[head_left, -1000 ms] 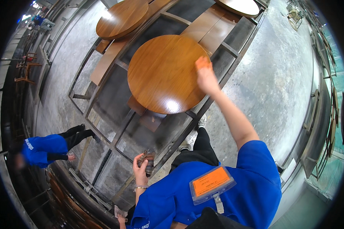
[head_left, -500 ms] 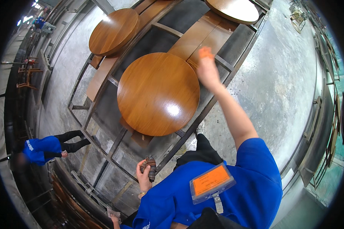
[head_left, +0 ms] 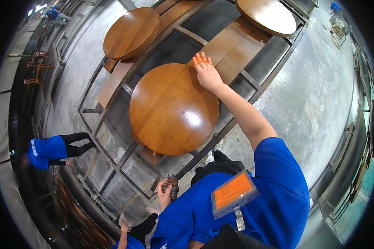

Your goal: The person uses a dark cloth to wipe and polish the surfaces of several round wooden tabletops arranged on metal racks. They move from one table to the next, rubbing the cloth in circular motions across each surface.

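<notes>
A round, glossy brown wooden tabletop lies on a dark metal rack in front of me. Over its far right rim reaches my right hand, fingers stretched out, with orange coverings or colour on the fingertips and nothing held. Whether this hand touches the wood or hovers just above it, I cannot tell. Down by my waist, at the rack's near edge, my left hand is closed around a crumpled dark brown rag.
More round tabletops, one at the far left and one at the far right, rest on the rack. Brown flat boards lie between them. A person in blue stands at left; another person's hand shows lower left.
My right hand has swung left from beside the tabletop to over its rim, and its fingers now show spread. The left hand still holds the rag. More of the lower-left person shows.
</notes>
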A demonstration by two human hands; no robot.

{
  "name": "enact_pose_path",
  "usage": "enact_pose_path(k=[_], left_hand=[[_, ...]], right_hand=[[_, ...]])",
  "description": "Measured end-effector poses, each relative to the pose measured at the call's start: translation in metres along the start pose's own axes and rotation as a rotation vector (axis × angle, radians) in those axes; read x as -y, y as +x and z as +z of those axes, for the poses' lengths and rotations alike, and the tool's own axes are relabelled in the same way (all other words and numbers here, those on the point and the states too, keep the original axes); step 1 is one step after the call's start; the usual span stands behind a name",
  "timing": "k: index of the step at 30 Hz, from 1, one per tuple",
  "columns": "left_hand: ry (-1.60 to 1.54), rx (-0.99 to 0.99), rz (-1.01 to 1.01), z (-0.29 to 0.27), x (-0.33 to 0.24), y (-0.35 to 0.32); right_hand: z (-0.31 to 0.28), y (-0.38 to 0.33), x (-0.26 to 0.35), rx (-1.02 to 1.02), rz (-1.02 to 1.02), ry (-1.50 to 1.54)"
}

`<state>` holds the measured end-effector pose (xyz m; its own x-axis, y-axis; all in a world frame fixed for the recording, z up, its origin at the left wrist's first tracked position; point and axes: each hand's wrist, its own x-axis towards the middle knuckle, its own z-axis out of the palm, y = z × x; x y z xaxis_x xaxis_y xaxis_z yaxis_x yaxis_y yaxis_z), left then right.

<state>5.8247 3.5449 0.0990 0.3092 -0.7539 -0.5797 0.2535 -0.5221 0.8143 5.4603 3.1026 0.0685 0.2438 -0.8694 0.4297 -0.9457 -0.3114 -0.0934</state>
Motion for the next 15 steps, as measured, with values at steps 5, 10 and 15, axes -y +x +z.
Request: enact_pose_path(k=[5,10,15], left_hand=[[0.018,-0.007,0.015,0.007,0.005,0.0],[0.026,0.012,-0.009,-0.009,0.003,0.006],[0.014,-0.136,0.015,-0.044,0.019,0.0]], right_hand=[[0.006,-0.046,0.137,0.08,-0.35,-0.569],[0.0,-0.036,0.11,0.262,-0.375,0.182],[0.004,0.02,0.026,0.079,0.047,0.033]])
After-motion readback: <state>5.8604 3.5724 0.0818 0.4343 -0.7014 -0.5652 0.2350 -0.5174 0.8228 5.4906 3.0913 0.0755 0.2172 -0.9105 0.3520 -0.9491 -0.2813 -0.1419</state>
